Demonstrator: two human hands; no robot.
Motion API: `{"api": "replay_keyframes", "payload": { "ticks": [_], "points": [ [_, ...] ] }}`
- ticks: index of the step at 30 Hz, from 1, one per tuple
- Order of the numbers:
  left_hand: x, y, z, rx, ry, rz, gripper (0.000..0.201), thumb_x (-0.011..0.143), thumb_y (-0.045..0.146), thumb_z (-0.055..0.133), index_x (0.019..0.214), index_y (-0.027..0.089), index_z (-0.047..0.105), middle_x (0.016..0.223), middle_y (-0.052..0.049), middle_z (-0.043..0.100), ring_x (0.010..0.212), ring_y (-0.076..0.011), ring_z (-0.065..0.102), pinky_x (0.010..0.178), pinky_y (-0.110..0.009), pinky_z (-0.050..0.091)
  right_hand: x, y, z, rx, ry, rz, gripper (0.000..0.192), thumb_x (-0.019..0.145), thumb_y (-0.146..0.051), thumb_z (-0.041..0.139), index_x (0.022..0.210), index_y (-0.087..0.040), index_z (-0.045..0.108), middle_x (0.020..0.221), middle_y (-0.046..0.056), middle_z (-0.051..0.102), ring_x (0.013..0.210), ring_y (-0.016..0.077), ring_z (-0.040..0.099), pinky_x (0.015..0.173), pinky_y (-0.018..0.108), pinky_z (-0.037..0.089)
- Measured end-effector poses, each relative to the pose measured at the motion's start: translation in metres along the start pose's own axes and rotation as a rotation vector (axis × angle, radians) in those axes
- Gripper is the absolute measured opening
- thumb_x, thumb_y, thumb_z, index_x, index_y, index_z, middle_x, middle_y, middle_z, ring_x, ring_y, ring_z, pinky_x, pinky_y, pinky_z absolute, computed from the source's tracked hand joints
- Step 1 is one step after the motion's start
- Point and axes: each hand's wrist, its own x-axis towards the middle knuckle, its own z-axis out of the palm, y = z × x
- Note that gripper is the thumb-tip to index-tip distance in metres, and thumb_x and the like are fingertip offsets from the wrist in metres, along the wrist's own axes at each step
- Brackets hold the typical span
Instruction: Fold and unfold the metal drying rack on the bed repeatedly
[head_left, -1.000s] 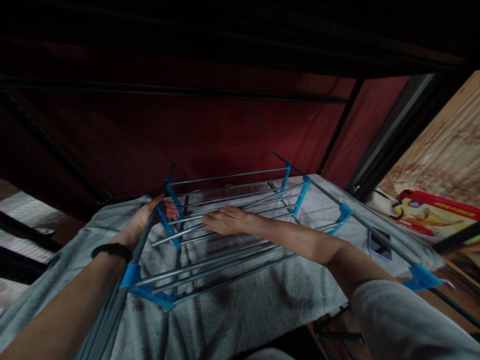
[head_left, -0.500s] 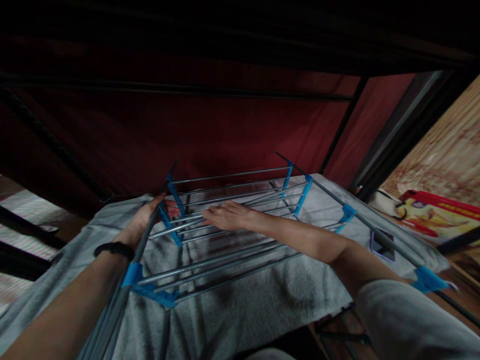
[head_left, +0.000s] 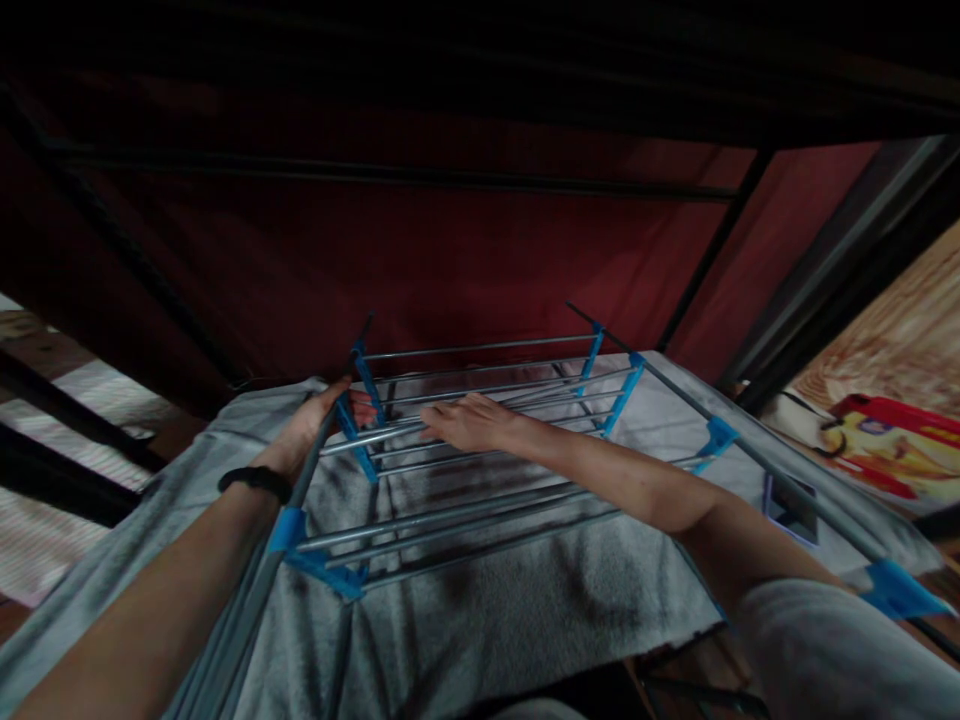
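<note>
A rack [head_left: 484,500] of grey metal rods and blue plastic brackets, shoe-rack in form, lies across a grey cloth [head_left: 525,610]. On its left side, my left hand [head_left: 319,412] is around the side pole at a blue bracket [head_left: 356,435], with fingers showing past the bracket. My right hand [head_left: 469,420] reaches into the middle of the rack, palm down, its fingers closed over metal rods [head_left: 394,432] near that same bracket. Part of the rods is hidden under the right hand and forearm.
A phone [head_left: 791,507] lies on the cloth at the right, behind the side pole. Dark frame bars [head_left: 390,172] and a red fabric wall [head_left: 480,260] stand close behind the rack. A red and yellow box [head_left: 900,445] is at the far right.
The whole view has shifted, so the rack and both hands appear slightly further right. Both hands keep about the same places on the rack.
</note>
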Motion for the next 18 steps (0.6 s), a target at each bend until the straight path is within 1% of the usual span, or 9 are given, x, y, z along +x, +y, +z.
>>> {"api": "replay_keyframes", "payload": {
  "ticks": [3,5,10,14,18],
  "points": [
    [0.001,-0.004,-0.001,-0.010,-0.035,-0.011,0.042,0.097,0.043,0.041,0.089,0.008,0.064,0.062,-0.009,0.066,0.062,-0.0181,0.063,0.066,-0.029,0.052,0.006,0.001,0.001,0.009,-0.004,0.049,0.036,0.105,-0.045,0.027,0.115,-0.019,0.050,0.107,0.007,0.067,0.090,0.0209,0.066,0.066,0.029,0.040],
    [0.003,-0.007,-0.002,-0.047,-0.034,0.025,0.041,0.094,0.045,0.046,0.091,0.009,0.065,0.063,-0.010,0.067,0.061,-0.0190,0.065,0.063,-0.029,0.053,0.011,0.003,0.002,0.009,-0.012,0.072,0.034,0.104,-0.044,0.030,0.113,-0.019,0.051,0.107,0.007,0.068,0.091,0.0220,0.066,0.066,0.029,0.039],
    [0.008,-0.014,-0.005,-0.060,-0.037,0.081,0.043,0.091,0.050,0.051,0.094,0.011,0.067,0.064,-0.009,0.068,0.057,-0.0192,0.066,0.053,-0.026,0.052,0.023,0.009,0.004,0.028,-0.096,0.143,0.033,0.104,-0.044,0.030,0.115,-0.021,0.052,0.113,0.009,0.067,0.096,0.0233,0.065,0.071,0.030,0.040],
    [0.005,-0.014,-0.003,-0.055,-0.008,0.121,0.042,0.091,0.049,0.053,0.096,0.010,0.068,0.068,-0.010,0.070,0.058,-0.0195,0.067,0.058,-0.028,0.055,0.033,0.014,0.007,0.044,-0.131,0.192,0.035,0.104,-0.044,0.028,0.115,-0.022,0.053,0.111,0.009,0.068,0.097,0.0239,0.066,0.073,0.031,0.040],
    [0.004,-0.013,-0.001,-0.047,-0.022,0.100,0.046,0.094,0.050,0.047,0.099,0.009,0.068,0.068,-0.011,0.070,0.062,-0.0201,0.068,0.060,-0.029,0.055,0.042,0.020,0.013,0.028,-0.143,0.220,0.035,0.104,-0.043,0.029,0.118,-0.022,0.052,0.111,0.009,0.069,0.099,0.0231,0.065,0.078,0.030,0.041]
  ]
}}
